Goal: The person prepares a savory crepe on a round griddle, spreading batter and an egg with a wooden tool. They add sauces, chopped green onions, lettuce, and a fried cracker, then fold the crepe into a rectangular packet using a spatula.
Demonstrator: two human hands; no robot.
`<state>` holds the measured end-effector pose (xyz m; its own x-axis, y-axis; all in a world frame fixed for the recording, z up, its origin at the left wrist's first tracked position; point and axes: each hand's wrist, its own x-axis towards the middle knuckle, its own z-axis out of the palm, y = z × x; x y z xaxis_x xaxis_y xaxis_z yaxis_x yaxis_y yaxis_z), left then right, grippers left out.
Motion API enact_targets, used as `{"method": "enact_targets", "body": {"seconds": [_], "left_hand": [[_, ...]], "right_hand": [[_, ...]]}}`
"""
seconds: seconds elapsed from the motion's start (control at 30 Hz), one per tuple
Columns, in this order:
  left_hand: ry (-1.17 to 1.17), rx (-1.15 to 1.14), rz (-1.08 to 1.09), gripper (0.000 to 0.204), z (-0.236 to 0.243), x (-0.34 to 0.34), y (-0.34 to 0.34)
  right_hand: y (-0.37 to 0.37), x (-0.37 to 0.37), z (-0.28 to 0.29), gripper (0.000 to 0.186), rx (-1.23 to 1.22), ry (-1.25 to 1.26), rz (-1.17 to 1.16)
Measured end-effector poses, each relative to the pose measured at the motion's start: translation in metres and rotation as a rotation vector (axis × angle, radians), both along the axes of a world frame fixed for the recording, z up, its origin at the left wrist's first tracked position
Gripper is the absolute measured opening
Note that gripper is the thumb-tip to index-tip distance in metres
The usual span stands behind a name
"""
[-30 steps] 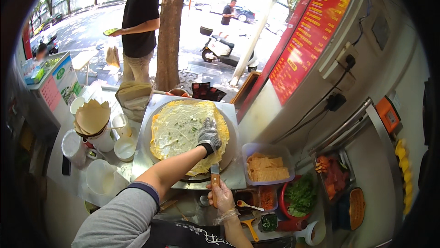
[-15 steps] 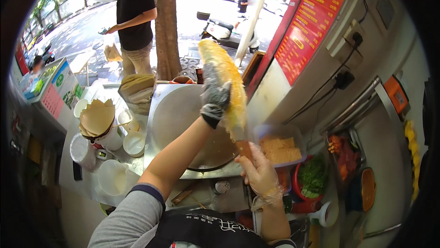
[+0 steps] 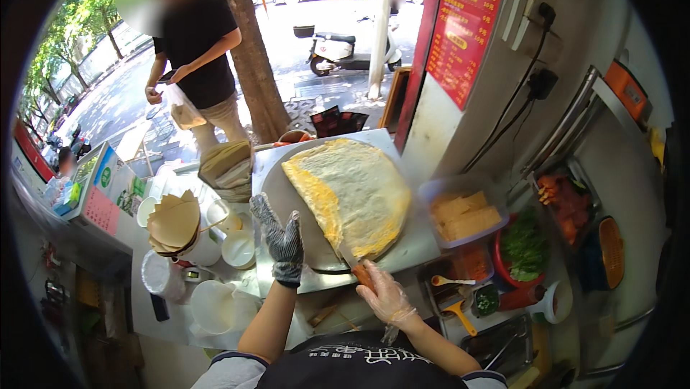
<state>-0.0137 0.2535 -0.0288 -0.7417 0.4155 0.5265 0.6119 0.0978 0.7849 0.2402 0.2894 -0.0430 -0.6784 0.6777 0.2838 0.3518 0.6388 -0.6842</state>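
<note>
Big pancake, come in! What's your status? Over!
Left hand: open, holding nothing. Right hand: gripping spatula. Pancake: on griddle; in the way, only spatula at near edge.

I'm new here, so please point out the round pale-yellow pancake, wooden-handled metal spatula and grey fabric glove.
Pancake (image 3: 357, 191), head view: middle of its top.
Spatula (image 3: 362, 275), head view: wooden handle.
Glove (image 3: 283, 246), head view: near its middle.

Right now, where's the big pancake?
In the head view, the pancake lies on the round griddle, right of centre, with the right hand's scraper at its near edge.
</note>
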Motion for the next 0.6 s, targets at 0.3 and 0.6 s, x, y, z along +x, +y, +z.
{"method": "enact_targets", "body": {"seconds": [0.3, 0.6], "left_hand": [[-0.065, -0.011, 0.009, 0.078, 0.006, -0.005, -0.133], [-0.017, -0.013, -0.086, 0.079, 0.011, -0.021, -0.143]], "right_hand": [[-0.031, -0.040, -0.050, 0.050, -0.744, -0.147, 0.245], [-0.071, -0.010, 0.004, 0.065, 0.030, -0.177, 0.009]]}}
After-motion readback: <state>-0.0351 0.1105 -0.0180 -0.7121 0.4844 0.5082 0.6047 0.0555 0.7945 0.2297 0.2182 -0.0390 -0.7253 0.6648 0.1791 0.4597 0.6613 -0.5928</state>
